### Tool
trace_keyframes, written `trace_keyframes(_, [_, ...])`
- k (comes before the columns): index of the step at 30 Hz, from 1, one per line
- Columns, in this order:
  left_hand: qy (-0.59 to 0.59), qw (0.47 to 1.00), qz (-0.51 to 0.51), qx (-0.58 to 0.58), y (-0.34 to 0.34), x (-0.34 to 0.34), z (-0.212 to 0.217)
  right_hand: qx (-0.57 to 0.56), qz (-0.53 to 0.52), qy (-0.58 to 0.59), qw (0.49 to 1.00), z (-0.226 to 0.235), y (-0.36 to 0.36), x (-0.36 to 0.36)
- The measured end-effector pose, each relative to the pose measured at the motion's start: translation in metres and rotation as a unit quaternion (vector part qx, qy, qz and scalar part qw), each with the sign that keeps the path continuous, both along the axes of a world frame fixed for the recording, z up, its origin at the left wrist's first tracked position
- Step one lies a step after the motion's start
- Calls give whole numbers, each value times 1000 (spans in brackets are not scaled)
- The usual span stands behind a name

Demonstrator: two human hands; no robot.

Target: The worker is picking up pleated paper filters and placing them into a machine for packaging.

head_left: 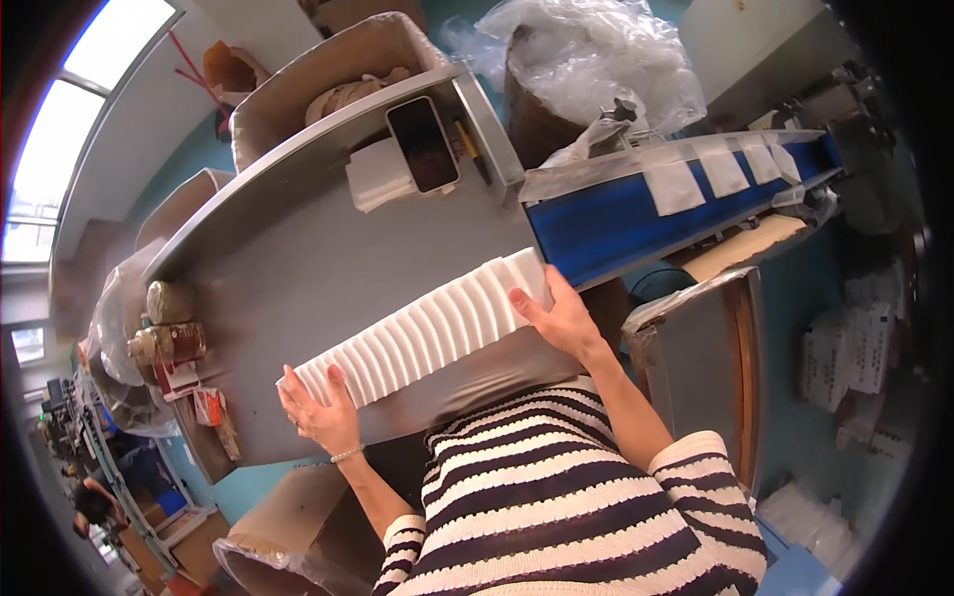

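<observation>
A long row of overlapping white folded sheets (427, 331) lies slantwise over the grey metal table, close to my body. They look soft, like tissues or wipes; I cannot tell which. My left hand (323, 412) grips the near left end of the row, thumb on the near side. At the far right end, my right hand (561, 316) holds the row with its thumb on top and its fingers round the outer edge. Whether the row rests on the table or is slightly raised cannot be made out.
The grey table (298, 268) carries a phone (424, 144) on a white stack (380, 176), a yellow pen (466, 138) and tape rolls (169, 343). A blue conveyor belt (596, 233) with several white squares (674, 187) adjoins it at right. Cardboard boxes (298, 521) stand around.
</observation>
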State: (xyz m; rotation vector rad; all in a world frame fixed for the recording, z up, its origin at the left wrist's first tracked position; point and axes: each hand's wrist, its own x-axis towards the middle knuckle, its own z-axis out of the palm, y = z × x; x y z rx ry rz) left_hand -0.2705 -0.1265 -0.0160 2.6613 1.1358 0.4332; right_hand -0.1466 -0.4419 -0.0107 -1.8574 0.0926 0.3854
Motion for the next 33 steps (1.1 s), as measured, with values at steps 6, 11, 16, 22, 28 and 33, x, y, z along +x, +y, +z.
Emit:
trace_keyframes(6, [3,1000,14,0,-2,0,1,158,-31,128,979,-35,-1,10])
trace_keyframes(11, [16,999,25,-17,-4,-1,2,189,-18,270,944,-22,-20,-13])
trace_keyframes(16, [3,1000,15,-17,-4,1,2,239,-165,221,931,-35,-36,-2])
trace_keyframes(22, [11,1000,3,-12,-8,4,2,19,-37,1,999,-23,8,-1])
trace_keyframes(28, [14,1000,15,-22,-10,7,3,272,-94,211,934,-20,4,-7])
trace_keyframes(33, [12,999,13,-26,-11,8,5,229,-80,192,951,-46,-26,-17])
